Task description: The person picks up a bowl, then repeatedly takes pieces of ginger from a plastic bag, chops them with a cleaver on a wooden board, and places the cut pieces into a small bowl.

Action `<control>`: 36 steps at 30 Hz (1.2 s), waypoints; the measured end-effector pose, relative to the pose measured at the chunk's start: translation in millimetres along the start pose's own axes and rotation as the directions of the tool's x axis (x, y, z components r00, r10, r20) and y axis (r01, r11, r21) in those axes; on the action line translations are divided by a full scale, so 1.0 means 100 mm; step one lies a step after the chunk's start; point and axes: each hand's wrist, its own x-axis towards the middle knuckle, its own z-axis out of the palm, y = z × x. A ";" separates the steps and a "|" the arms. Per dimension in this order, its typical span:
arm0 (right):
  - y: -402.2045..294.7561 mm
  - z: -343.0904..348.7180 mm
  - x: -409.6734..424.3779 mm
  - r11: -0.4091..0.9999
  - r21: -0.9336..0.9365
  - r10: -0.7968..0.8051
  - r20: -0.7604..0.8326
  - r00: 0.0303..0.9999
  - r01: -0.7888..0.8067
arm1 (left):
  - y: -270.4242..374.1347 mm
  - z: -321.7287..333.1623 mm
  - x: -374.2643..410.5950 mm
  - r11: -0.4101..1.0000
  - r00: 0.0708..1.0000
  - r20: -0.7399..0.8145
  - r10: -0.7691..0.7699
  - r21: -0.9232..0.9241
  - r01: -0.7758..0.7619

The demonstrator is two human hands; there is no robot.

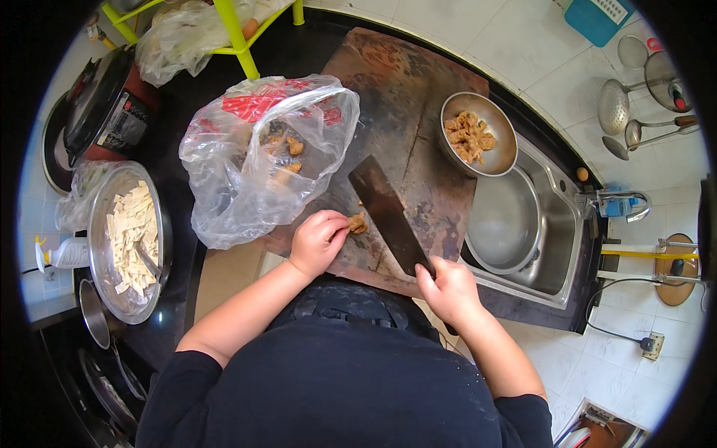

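My right hand (451, 288) grips the handle of a dark-bladed cleaver (386, 210), its blade slanting up and to the left over a worn brown board (386, 112). Just left of the blade, a small brown piece of meat (358, 224) is pinched between the thumb and fingers of my left hand (319, 241). Beyond that hand lies a clear plastic bag (224, 190) with red print, its mouth wide. A few brown chunks (294, 147) show inside it. A metal bowl (507, 162) with several cut meat pieces (468, 137) stands at the board's far right.
Right of the board, a large metal basin (504, 218) sits in a steel sink (560, 263) under a faucet (641, 204). At left are a bowl (162, 224) of pale flat strips (134, 224), a spray bottle (67, 253) and an electric cooker (112, 109). A green rack (232, 28) stands behind the bag.
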 end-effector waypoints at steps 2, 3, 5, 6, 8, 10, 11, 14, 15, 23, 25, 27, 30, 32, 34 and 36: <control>-0.05 0.01 -0.01 0.999 -0.029 -0.025 0.029 0.999 0.026 | 0.01 0.03 0.02 0.999 1.000 0.006 0.018 0.037 -0.018; -0.08 0.01 -0.01 0.999 -0.030 -0.021 0.040 0.999 0.022 | 0.01 0.03 0.03 0.998 1.000 0.009 0.022 0.057 -0.022; -0.12 0.02 -0.01 0.999 -0.034 -0.014 0.062 0.998 0.017 | 0.02 0.03 0.03 0.996 0.999 0.013 0.037 0.079 -0.038; -0.13 0.03 -0.01 0.997 -0.066 -0.032 0.068 0.997 0.037 | 0.02 0.03 0.03 0.996 0.999 0.012 0.047 0.080 -0.048; -0.18 0.05 -0.02 0.992 -0.120 -0.029 0.073 0.997 0.038 | 0.02 0.03 0.03 0.994 0.998 0.010 0.068 0.090 -0.069; -0.28 0.03 -0.02 0.980 -0.192 -0.037 0.107 0.994 0.057 | 0.01 0.04 0.01 0.991 0.996 0.006 0.085 0.106 -0.085; -0.32 0.03 -0.02 0.975 -0.212 -0.047 0.112 0.993 0.070 | 0.02 0.03 0.01 0.991 0.996 0.006 0.084 0.105 -0.084; -0.41 0.05 -0.02 0.969 -0.234 -0.044 0.133 0.990 0.075 | 0.01 0.03 0.00 0.992 0.997 0.003 0.080 0.097 -0.080; -0.42 0.07 0.00 0.965 -0.250 -0.044 0.144 0.989 0.080 | 0.00 0.03 0.00 0.993 0.997 -0.002 0.081 0.092 -0.080; -0.30 0.18 0.17 0.968 -0.250 0.038 0.188 0.982 0.010 | -0.01 0.02 0.00 0.992 0.994 0.044 0.097 0.073 -0.100; -0.16 0.12 0.24 0.985 -0.159 0.090 0.185 0.979 -0.061 | -0.02 0.03 0.00 0.993 0.994 0.042 0.097 0.065 -0.100; 0.08 0.06 0.24 0.960 0.163 0.196 0.198 0.960 -0.230 | -0.04 0.11 0.04 0.990 0.988 0.077 0.135 0.021 -0.137; 0.32 0.10 0.07 0.953 0.195 0.227 0.047 0.973 -0.232 | 0.04 0.21 0.18 0.995 0.988 0.123 0.089 -0.060 -0.082; 0.28 0.01 -0.02 0.958 0.188 0.221 -0.013 0.975 -0.215 | 0.06 0.23 0.17 0.980 0.993 0.100 -0.057 -0.186 0.075; 0.17 -0.08 -0.08 0.986 0.105 0.133 -0.039 0.990 -0.128 | 0.12 0.09 0.12 0.993 0.998 0.016 -0.058 -0.103 0.059; 0.05 -0.14 -0.11 0.999 0.031 0.042 -0.029 0.999 -0.041 | 0.10 -0.06 0.01 1.000 1.000 0.003 -0.026 -0.009 0.026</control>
